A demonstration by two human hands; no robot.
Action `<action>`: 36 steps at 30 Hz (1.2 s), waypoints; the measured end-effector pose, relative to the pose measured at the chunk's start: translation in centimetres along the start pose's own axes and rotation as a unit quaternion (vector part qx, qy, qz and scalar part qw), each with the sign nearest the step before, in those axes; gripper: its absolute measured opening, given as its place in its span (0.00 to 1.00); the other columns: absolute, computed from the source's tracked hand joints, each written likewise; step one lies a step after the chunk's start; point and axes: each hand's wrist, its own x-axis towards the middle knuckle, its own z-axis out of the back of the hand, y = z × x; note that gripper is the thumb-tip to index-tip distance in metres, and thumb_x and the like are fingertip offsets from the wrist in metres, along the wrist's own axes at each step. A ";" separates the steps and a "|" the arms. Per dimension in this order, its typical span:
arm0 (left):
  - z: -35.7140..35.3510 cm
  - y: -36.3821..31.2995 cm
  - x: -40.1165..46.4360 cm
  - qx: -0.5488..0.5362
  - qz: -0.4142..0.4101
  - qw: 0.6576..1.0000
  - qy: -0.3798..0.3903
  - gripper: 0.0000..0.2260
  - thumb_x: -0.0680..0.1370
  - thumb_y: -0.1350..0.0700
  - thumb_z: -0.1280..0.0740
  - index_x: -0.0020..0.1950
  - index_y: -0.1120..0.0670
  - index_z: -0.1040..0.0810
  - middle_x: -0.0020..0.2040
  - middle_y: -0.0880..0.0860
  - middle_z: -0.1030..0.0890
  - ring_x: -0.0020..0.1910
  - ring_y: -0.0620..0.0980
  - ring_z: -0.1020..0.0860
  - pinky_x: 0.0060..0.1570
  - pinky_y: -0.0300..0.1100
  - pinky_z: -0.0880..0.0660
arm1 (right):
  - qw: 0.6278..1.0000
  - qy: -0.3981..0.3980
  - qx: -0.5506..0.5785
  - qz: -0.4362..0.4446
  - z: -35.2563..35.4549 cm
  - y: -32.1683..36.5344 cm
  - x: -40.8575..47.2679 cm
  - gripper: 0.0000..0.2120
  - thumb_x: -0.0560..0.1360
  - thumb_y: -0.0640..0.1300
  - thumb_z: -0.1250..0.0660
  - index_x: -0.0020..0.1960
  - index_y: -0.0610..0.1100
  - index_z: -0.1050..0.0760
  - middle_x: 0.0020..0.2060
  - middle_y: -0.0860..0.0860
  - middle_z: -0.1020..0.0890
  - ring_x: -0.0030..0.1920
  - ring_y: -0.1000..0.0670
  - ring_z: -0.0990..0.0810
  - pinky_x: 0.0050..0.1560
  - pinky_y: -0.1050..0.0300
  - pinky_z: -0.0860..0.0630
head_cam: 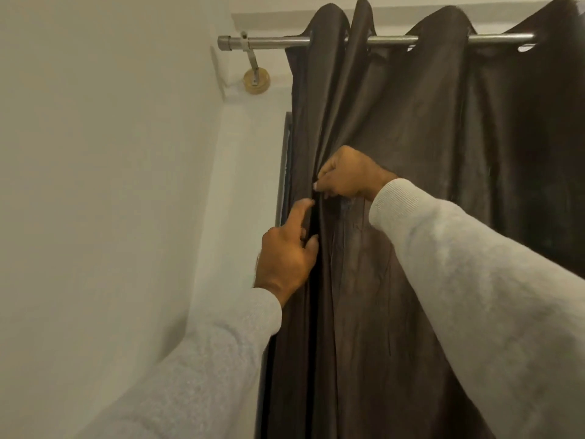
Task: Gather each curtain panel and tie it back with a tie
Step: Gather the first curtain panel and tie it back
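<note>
A dark brown curtain panel is hung by eyelets on a metal rod, filling the right half of the view. The rod is carried by a bracket fixed on a round wooden wall mount. Plain pale walls are seen at the left, meeting in a corner beside the curtain. A grey window frame edge is exposed just left of the panel.

The panel's left folds are pinched by the right hand, grip pressed together on the fabric, thumb and fingers curled. Just below, the same fold is held by the left hand: index finger extended along the cloth, thumb and remaining fingers tucked around the edge. Light grey sleeves are worn on both arms. No tie can be made out.
</note>
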 end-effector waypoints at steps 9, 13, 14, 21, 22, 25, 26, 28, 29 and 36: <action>-1.5 -2.2 0.0 -0.013 -0.001 1.000 0.022 0.10 0.83 0.49 0.32 0.48 0.52 0.15 0.38 0.47 0.17 0.36 0.44 0.20 0.38 0.44 0.21 | 0.997 0.016 0.073 -0.029 2.1 -2.6 -3.0 0.11 0.81 0.46 0.28 0.49 0.39 0.14 0.40 0.48 0.14 0.40 0.51 0.16 0.47 0.55 0.18; -2.5 -2.6 0.6 0.013 0.039 0.999 0.018 0.09 0.83 0.54 0.27 0.58 0.49 0.26 0.32 0.48 0.21 0.31 0.47 0.20 0.33 0.39 0.21 | 0.955 -0.257 -0.093 -0.118 2.7 -7.2 -5.6 0.17 0.79 0.53 0.29 0.62 0.45 0.21 0.62 0.44 0.20 0.54 0.39 0.16 0.55 0.45 0.17; -2.9 -2.7 0.7 0.007 0.055 0.998 0.014 0.14 0.82 0.55 0.27 0.63 0.48 0.28 0.32 0.49 0.20 0.31 0.46 0.20 0.34 0.36 0.21 | 0.933 -0.302 -0.128 -0.150 3.0 -8.2 -6.3 0.22 0.79 0.54 0.29 0.68 0.44 0.26 0.68 0.41 0.26 0.57 0.36 0.18 0.55 0.44 0.19; -4.5 -3.2 1.2 -0.016 0.115 0.993 -0.024 0.07 0.81 0.49 0.25 0.49 0.51 0.17 0.33 0.45 0.18 0.32 0.42 0.18 0.36 0.35 0.21 | 0.878 -0.334 -0.108 -0.325 6.8 -12.2 -8.1 0.22 0.82 0.52 0.31 0.69 0.38 0.25 0.66 0.37 0.22 0.62 0.33 0.19 0.58 0.42 0.20; -4.6 -3.2 1.3 -0.015 0.116 0.993 -0.030 0.08 0.82 0.49 0.25 0.48 0.51 0.16 0.34 0.45 0.17 0.33 0.42 0.18 0.37 0.35 0.22 | 0.881 -0.333 -0.095 -0.324 7.0 -12.2 -7.9 0.19 0.81 0.50 0.31 0.65 0.38 0.22 0.62 0.37 0.19 0.60 0.33 0.18 0.57 0.42 0.20; -4.6 -3.0 1.1 -0.006 0.121 0.991 -0.047 0.08 0.81 0.51 0.24 0.45 0.52 0.17 0.35 0.45 0.17 0.35 0.43 0.18 0.38 0.33 0.23 | 0.901 -0.316 -0.101 -0.279 6.0 -11.0 -6.6 0.14 0.80 0.43 0.32 0.61 0.37 0.21 0.61 0.36 0.18 0.61 0.32 0.19 0.58 0.41 0.20; -4.5 -2.8 1.0 -0.005 0.125 0.991 -0.046 0.08 0.81 0.52 0.24 0.44 0.52 0.17 0.35 0.45 0.18 0.35 0.43 0.18 0.38 0.33 0.24 | 0.912 -0.305 -0.096 -0.258 5.3 -10.0 -5.9 0.13 0.79 0.43 0.32 0.61 0.38 0.20 0.60 0.36 0.18 0.61 0.32 0.19 0.59 0.41 0.20; -4.4 -2.8 0.8 -0.013 0.128 0.991 -0.034 0.08 0.80 0.52 0.23 0.43 0.51 0.18 0.34 0.46 0.18 0.35 0.43 0.18 0.38 0.33 0.23 | 0.936 -0.282 -0.069 -0.199 3.6 -7.4 -4.2 0.12 0.77 0.44 0.32 0.57 0.40 0.18 0.57 0.38 0.16 0.58 0.34 0.17 0.58 0.44 0.20; -4.2 -2.9 0.8 -0.018 0.128 0.991 -0.028 0.09 0.79 0.52 0.22 0.42 0.51 0.18 0.34 0.46 0.18 0.35 0.43 0.18 0.38 0.34 0.22 | 0.949 -0.268 -0.050 -0.156 2.8 -5.9 -3.2 0.12 0.75 0.45 0.32 0.54 0.41 0.17 0.53 0.40 0.15 0.56 0.35 0.16 0.55 0.47 0.19; -1.9 -2.8 1.3 -0.011 0.114 0.992 -0.044 0.12 0.77 0.57 0.23 0.40 0.50 0.24 0.31 0.46 0.22 0.30 0.43 0.25 0.35 0.37 0.27 | 0.987 -0.150 0.048 0.020 1.6 -0.4 1.1 0.03 0.76 0.45 0.24 0.46 0.46 0.12 0.40 0.53 0.14 0.42 0.52 0.15 0.49 0.58 0.17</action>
